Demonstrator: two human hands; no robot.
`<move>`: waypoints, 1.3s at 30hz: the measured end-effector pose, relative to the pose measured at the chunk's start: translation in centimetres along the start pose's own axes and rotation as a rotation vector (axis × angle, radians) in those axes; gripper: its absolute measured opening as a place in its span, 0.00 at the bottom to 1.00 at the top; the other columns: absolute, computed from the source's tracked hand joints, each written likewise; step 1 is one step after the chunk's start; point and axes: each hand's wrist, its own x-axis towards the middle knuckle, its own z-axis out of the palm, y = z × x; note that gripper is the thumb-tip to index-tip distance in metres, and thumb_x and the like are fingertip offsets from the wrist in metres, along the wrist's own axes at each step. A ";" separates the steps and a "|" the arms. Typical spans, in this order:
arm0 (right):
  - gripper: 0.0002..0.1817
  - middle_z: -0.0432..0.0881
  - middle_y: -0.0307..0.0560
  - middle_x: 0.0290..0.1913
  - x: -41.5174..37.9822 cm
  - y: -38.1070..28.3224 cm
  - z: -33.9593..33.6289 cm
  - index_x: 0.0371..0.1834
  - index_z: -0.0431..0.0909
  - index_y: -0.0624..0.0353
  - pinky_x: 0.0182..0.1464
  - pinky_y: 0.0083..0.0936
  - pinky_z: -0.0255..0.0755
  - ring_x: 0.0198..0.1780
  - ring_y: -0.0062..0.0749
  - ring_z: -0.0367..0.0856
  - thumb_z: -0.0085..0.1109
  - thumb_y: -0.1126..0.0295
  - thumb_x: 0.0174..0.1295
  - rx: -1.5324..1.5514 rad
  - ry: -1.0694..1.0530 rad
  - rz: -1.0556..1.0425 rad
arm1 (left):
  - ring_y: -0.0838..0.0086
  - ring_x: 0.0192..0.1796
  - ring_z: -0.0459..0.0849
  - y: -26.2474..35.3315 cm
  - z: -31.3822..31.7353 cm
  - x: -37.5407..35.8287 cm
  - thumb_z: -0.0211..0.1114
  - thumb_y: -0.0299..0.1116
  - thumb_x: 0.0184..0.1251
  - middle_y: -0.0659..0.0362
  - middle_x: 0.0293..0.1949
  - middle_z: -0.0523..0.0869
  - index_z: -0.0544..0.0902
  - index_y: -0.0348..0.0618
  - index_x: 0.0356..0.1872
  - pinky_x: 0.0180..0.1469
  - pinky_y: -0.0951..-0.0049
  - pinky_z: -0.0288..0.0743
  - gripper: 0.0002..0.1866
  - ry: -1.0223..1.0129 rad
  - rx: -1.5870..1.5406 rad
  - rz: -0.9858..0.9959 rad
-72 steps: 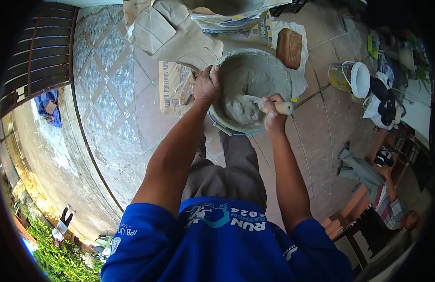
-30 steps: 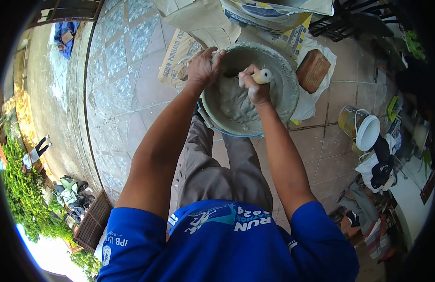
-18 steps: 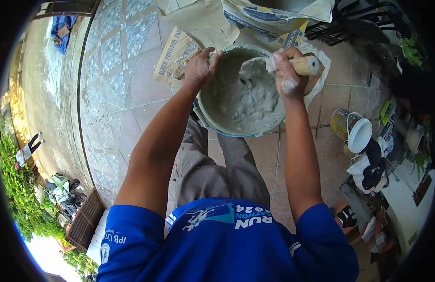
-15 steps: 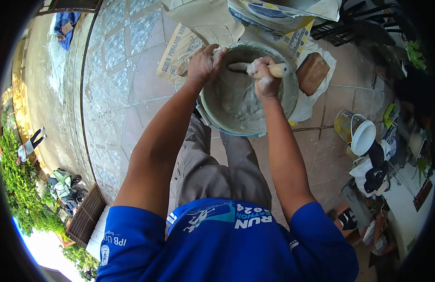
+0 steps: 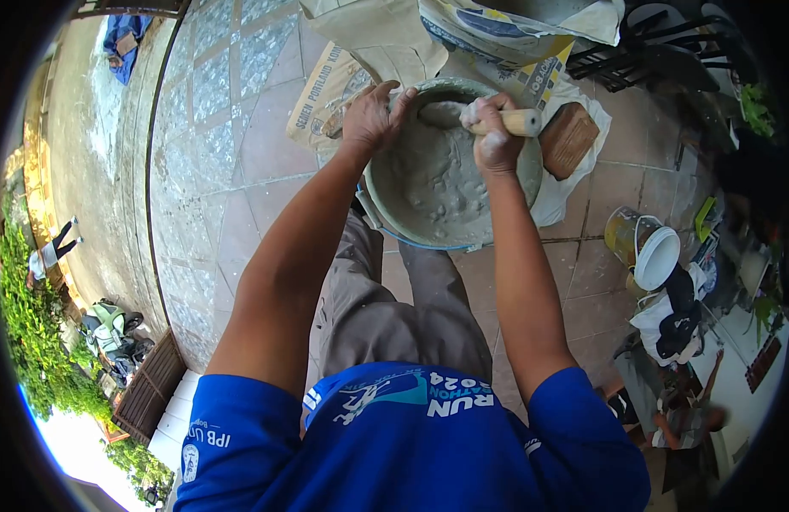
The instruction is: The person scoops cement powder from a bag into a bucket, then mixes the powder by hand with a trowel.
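Note:
A bucket (image 5: 375,189) of wet grey mortar (image 5: 445,183) stands on the tiles in front of my legs. My left hand (image 5: 373,119) grips its rim at the upper left, thumb toward the inside. In my right hand (image 5: 498,141) is the wooden handle (image 5: 521,123) of a trowel, held over the right part of the bucket. Its blade (image 5: 441,113) is coated and partly sunk in mortar near the far wall, so its outline is hard to make out. Grey residue covers several of my right fingers.
A brick (image 5: 569,141) lies on a pale sack right of the bucket. Cement paper (image 5: 326,94) and an opened sack (image 5: 497,38) lie beyond it. Farther right are a paint pail (image 5: 656,256) and black chairs (image 5: 659,51). Another person (image 5: 680,422) is at the lower right.
My right hand and the trowel have shifted slightly right, and the mortar surface looks lumpier. My left hand stays on the rim. The person at the lower right has changed position.

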 end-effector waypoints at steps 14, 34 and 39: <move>0.09 0.75 0.37 0.21 -1.9 -10.2 0.1 0.25 0.73 0.57 0.30 0.22 0.68 0.24 0.22 0.74 0.61 0.74 0.61 -0.261 -0.250 -0.013 | 0.48 0.55 0.84 -0.7 0.5 -0.1 0.48 0.70 0.69 0.42 0.48 0.87 0.81 0.44 0.59 0.58 0.54 0.75 0.38 0.007 -0.013 0.004; 0.11 0.77 0.39 0.23 -1.7 -1.8 -3.2 0.23 0.71 0.58 0.32 0.23 0.68 0.26 0.22 0.73 0.60 0.73 0.62 -0.338 -0.100 -0.073 | 0.50 0.57 0.83 -0.7 0.5 0.1 0.48 0.72 0.68 0.43 0.52 0.85 0.81 0.43 0.59 0.60 0.56 0.74 0.41 0.019 0.023 -0.008; 0.12 0.74 0.37 0.19 -5.3 -3.6 -4.6 0.20 0.70 0.57 0.28 0.22 0.66 0.22 0.20 0.71 0.60 0.74 0.60 -0.362 -0.196 0.298 | 0.49 0.57 0.83 -0.7 0.8 -0.7 0.47 0.73 0.67 0.42 0.51 0.85 0.81 0.43 0.59 0.60 0.54 0.74 0.42 0.024 0.013 -0.020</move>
